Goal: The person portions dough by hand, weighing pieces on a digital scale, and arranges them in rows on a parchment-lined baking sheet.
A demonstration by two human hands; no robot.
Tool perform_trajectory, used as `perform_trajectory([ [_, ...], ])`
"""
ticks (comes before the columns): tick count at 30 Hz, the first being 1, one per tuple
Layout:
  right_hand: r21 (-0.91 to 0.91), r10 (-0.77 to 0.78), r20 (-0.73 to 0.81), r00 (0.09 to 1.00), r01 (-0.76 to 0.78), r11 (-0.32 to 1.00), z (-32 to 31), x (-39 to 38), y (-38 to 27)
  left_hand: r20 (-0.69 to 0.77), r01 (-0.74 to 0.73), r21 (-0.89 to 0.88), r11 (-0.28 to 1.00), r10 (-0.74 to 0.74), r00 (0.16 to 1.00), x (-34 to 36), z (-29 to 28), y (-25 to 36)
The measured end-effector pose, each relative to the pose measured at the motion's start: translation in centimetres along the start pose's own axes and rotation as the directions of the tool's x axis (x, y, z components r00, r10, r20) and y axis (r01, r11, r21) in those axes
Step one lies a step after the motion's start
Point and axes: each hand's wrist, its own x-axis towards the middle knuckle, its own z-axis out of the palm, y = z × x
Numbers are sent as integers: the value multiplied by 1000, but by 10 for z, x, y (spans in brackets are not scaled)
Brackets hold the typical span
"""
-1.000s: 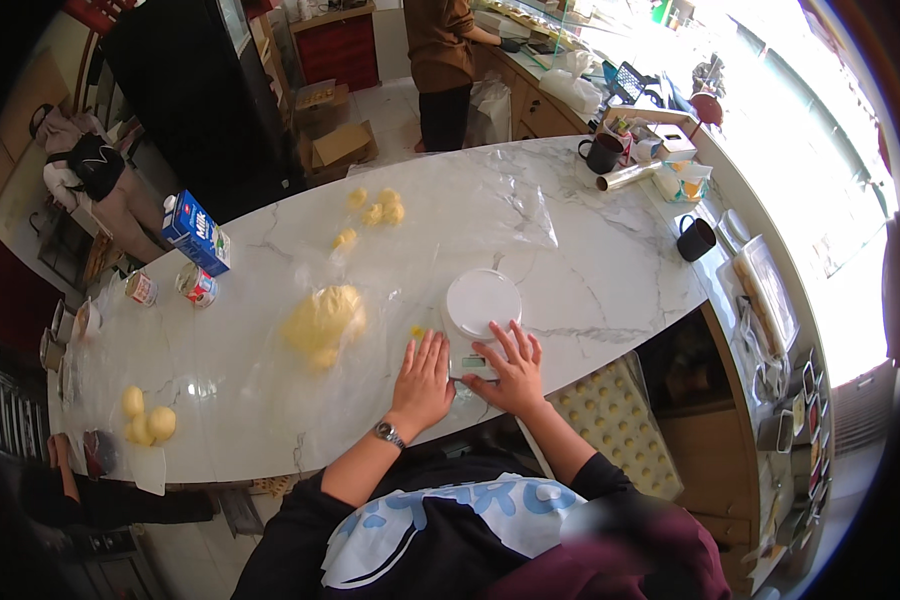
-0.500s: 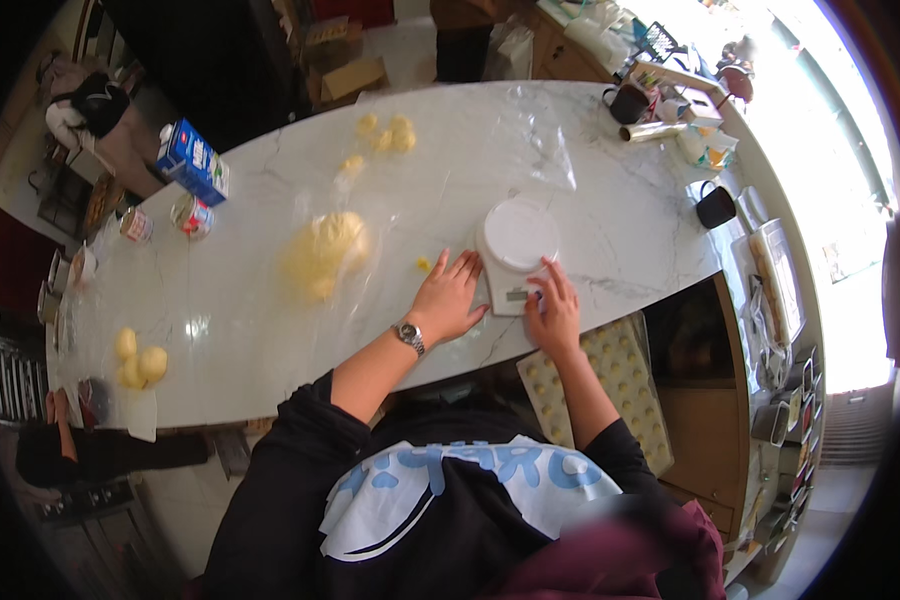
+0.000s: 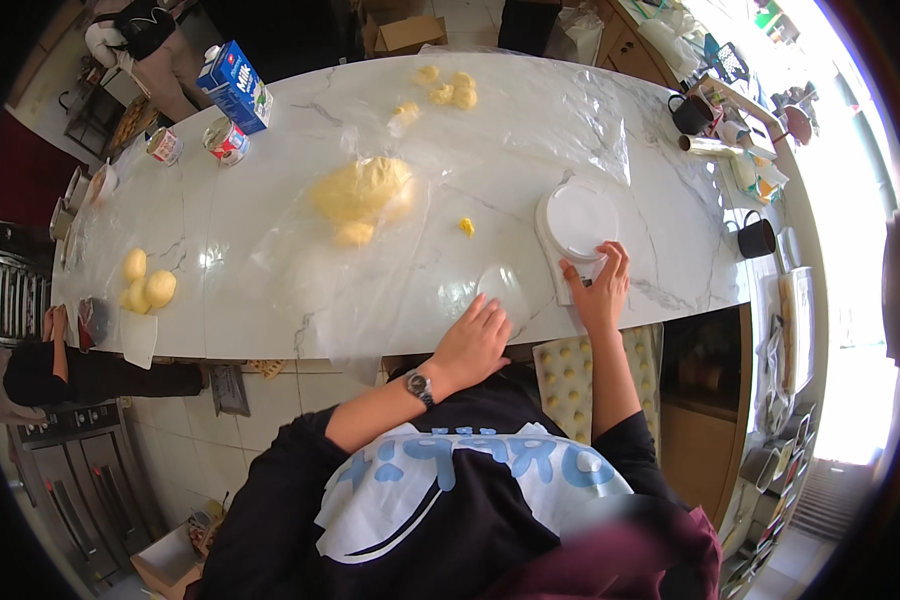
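Observation:
My right hand point(image 3: 602, 288) grips the near part of a white kitchen scale point(image 3: 581, 222), its thumb and fingers apart across the front below the round plate. The scale's display is mostly covered by that hand. My left hand point(image 3: 473, 343), with a watch at the wrist, lies open near the front table edge, fingers stretched out. At its fingertips is a clear rounded piece point(image 3: 505, 286), faint against the marble; its kind I cannot make out. A tiny yellow dough scrap point(image 3: 467, 227) sits beyond. Left of it, a large yellow dough mass point(image 3: 365, 192) rests on clear plastic sheeting.
Small dough lumps point(image 3: 460, 92) lie at the back; dough balls point(image 3: 150, 285) lie far left. A blue carton point(image 3: 235, 87), two cans point(image 3: 226, 141) and dark mugs point(image 3: 756, 237) stand around the marble table. A tray of small dough pieces point(image 3: 576, 378) is below the front edge. Others stand at left.
My left hand has come away from the scale toward the front edge, baring the clear rounded piece. My right hand has shifted up onto the scale's front. The view has shifted too.

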Motion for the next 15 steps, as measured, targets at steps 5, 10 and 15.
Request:
perform_trajectory([
  [5, 4, -78, 11, 997, 78, 997, 2, -9, -12, -162, 72, -321, 944, -129, 978, -37, 15, -13],
  [10, 56, -49, 132, 990, 42, 998, -2, -17, -38, -333, 2, -262, 965, -93, 938, -57, -7, -14],
  [15, 525, 148, -11, 989, -120, 843, 0, -21, 5, -470, 86, -303, 949, -228, 853, -75, -37, -17],
])
